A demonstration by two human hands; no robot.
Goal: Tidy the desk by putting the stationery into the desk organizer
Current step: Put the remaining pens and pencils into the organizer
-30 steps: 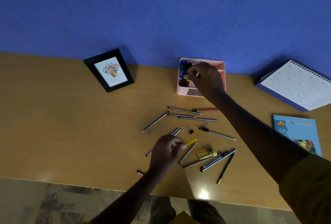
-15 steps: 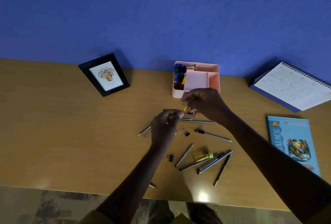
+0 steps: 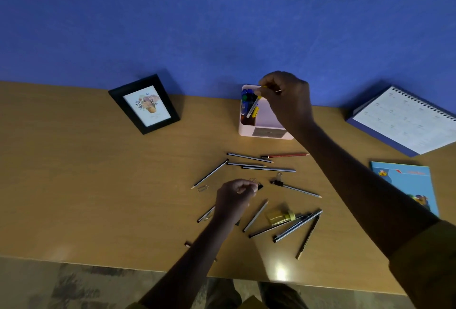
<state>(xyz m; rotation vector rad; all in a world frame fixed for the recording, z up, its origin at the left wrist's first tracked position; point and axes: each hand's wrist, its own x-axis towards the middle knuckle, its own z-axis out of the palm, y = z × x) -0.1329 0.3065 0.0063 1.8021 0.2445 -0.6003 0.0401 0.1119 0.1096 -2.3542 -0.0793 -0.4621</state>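
a: where's the right hand (image 3: 286, 97)?

b: over the pink desk organizer (image 3: 265, 133) at the back of the desk (image 3: 74, 173), fingertips pinched on a grey pen with a yellow cap (image 3: 253, 106). the pen slants down into the organizer's left compartment, among the blue and green markers (image 3: 246, 99) standing there.

a: and the left hand (image 3: 235, 196)?

b: low over the desk, near the middle of the scattered things, fingers curled in. its fingertips are right at a black binder clip (image 3: 259, 186) (i can't tell whether it grips the clip or only touches it).

a: what lies loose on the desk?

b: several grey pencils (image 3: 249, 157) in front of the organizer, a red pencil (image 3: 285, 155) just beside them, another binder clip (image 3: 277, 181) at the end of a pencil, a paper clip (image 3: 202, 188) to the left, a yellow sharpener (image 3: 280, 217) and more pens (image 3: 297, 225) nearer the front edge.

a: anything else?

b: a black picture frame (image 3: 144, 104) to the left against the blue wall, a spiral calendar (image 3: 404, 118) to the right, and a blue booklet (image 3: 404, 185) in front of it.
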